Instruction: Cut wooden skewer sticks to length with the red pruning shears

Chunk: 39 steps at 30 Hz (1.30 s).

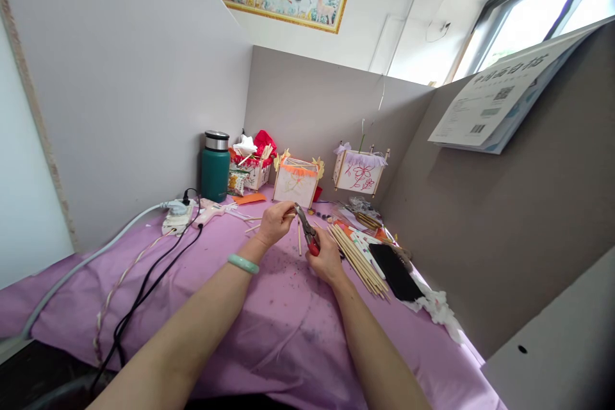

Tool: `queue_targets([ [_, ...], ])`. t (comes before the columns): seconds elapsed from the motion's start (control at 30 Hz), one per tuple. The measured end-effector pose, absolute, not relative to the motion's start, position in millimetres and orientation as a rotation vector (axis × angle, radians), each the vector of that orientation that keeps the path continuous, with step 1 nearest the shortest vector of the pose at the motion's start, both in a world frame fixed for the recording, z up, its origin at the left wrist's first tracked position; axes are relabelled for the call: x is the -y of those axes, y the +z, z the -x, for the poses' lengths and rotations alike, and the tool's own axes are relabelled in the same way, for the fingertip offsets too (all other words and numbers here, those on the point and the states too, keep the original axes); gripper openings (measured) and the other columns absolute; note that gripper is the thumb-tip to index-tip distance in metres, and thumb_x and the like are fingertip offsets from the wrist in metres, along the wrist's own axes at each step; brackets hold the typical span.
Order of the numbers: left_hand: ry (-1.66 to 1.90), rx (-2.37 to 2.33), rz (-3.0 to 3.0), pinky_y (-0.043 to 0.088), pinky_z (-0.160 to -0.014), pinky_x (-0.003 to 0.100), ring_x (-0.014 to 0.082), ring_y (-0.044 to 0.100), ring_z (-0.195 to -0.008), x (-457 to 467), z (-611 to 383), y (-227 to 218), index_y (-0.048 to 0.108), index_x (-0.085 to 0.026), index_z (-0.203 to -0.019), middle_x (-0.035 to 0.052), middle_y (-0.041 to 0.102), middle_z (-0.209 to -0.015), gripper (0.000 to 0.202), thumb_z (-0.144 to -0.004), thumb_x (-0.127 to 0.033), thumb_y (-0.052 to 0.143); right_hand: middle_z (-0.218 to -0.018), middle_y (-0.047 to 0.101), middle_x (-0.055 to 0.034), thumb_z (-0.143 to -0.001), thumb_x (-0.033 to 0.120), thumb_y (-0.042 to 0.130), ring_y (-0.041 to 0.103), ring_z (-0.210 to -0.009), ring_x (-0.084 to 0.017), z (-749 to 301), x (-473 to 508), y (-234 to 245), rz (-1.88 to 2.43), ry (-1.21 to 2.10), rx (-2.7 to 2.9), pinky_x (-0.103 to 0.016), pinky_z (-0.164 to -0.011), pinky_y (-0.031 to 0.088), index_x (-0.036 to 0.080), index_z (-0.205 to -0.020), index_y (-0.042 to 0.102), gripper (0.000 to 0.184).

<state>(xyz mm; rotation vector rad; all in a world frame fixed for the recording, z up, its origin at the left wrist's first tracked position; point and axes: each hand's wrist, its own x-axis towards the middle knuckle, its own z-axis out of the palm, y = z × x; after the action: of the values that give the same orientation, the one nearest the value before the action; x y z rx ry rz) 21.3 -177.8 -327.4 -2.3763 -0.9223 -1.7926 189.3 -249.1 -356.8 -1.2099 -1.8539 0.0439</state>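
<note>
While right fingers (317,261) wrap the pliers (303,224), left fingers (287,207) pinch what seems a stick (291,214); this looks like trimming, needing steadiness next.

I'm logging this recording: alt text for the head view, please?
A person's right hand grips red-handled pliers over a purple cloth, while the left hand pinches something too small to identify at their tip. Wooden sticks and a black phone lie to the right; a green bottle and decorated boxes are behind.

A purple cloth (283,327) carries sticks (359,261) and a bottle (214,172).
</note>
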Motion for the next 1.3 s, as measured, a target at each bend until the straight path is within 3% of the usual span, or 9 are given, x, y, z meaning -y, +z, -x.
queue_targets([
  [0.7, -1.804, 0.885, 2.433, 0.046, -0.071, 0.027, 0.0151, 0.059, -0.075, 174.2, -20.8, -329.9, 0.061, -0.017, -0.086, 0.0055, 0.066, -0.082, 0.017, -0.078, -0.011, 0.047, -0.089, 0.056, -0.0039, -0.058, 0.011, 0.050, 0.052, -0.078, -0.018, -192.7, 247.8, -359.5, 1.231, -0.023, 1.857, -0.029, -0.070, 0.042, 0.019, -0.109, 0.052, 0.051],
  [1.1, -1.806, 0.902, 2.412, 0.044, -0.067, 0.026, 0.0148, 0.058, -0.071, 173.9, -20.7, -330.6, 0.059, -0.017, -0.081, 0.0040, 0.065, -0.076, 0.012, -0.078, -0.012, 0.048, -0.084, 0.058, -0.0016, -0.059, 0.011, 0.049, 0.052, -0.071, -0.016, -192.0, 247.8, -358.0, 1.270, 0.012, 1.870, -0.026, -0.067, 0.041, 0.021, -0.107, 0.054, 0.049],
  [1.3, -1.797, 0.885, 2.423, 0.041, -0.063, 0.024, 0.0134, 0.055, -0.065, 176.0, -20.8, -329.1, 0.058, -0.017, -0.077, 0.0027, 0.062, -0.070, 0.010, -0.082, -0.018, 0.049, -0.072, 0.056, 0.0010, -0.059, 0.013, 0.048, 0.050, -0.063, -0.016, -194.9, 247.8, -359.5, 1.332, 0.001, 1.852, -0.025, -0.057, 0.035, 0.021, -0.092, 0.057, 0.035],
])
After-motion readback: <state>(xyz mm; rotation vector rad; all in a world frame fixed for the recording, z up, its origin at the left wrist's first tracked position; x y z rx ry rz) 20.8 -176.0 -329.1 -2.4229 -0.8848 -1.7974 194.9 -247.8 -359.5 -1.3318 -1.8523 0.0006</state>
